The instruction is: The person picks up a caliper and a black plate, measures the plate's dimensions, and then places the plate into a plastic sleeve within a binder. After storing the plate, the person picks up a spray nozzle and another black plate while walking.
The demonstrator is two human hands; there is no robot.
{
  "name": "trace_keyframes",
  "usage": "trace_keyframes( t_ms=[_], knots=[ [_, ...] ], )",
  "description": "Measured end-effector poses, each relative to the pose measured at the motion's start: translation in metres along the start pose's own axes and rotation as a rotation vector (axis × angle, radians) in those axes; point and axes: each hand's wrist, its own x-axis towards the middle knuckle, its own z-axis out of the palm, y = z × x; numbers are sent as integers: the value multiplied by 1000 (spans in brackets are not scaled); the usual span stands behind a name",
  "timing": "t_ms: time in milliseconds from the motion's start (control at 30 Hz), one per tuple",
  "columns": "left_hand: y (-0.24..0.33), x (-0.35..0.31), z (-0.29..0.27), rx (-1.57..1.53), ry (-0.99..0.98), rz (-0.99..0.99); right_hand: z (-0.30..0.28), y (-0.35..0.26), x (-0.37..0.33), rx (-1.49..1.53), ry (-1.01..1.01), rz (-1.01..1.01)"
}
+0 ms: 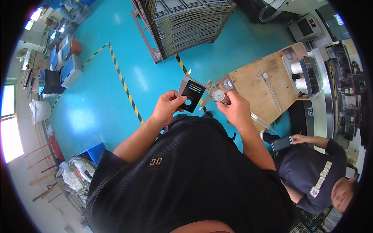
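Note:
My left hand pinches a black rectangular plate between thumb and fingers. The plate has a round hole near its lower left and a few short slots near its top. In my right hand is a dial caliper, gripped around its round dial, with its beam extending down to the right past the hand. The caliper jaws are spread on either side of the plate. The fixed jaw lies along the plate's left edge by my left fingers. Whether the sliding jaw touches the right edge, I cannot tell.
A wooden-topped table at right bears a second dial caliper and white spools. Ahead stands a wheeled rack. A co-worker at lower right holds a dark panel. Boxes and a white bucket line the left.

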Motion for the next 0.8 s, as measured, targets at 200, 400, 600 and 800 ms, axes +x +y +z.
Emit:
trace_keyframes(
  t_ms=[200,400,600,800],
  knots=[
    [-5,-4,0,6,7,-5,1,-3,-5,-111,-19,-78],
    [-9,-8,0,6,20,-43,8,-1,-17,-176,15,-90],
    [-14,-14,-1,108,-27,-16,7,-4,-26,-131,26,-69],
    [-19,-18,-3,126,-19,-34,6,-6,-30,-119,16,-46]
  ],
)
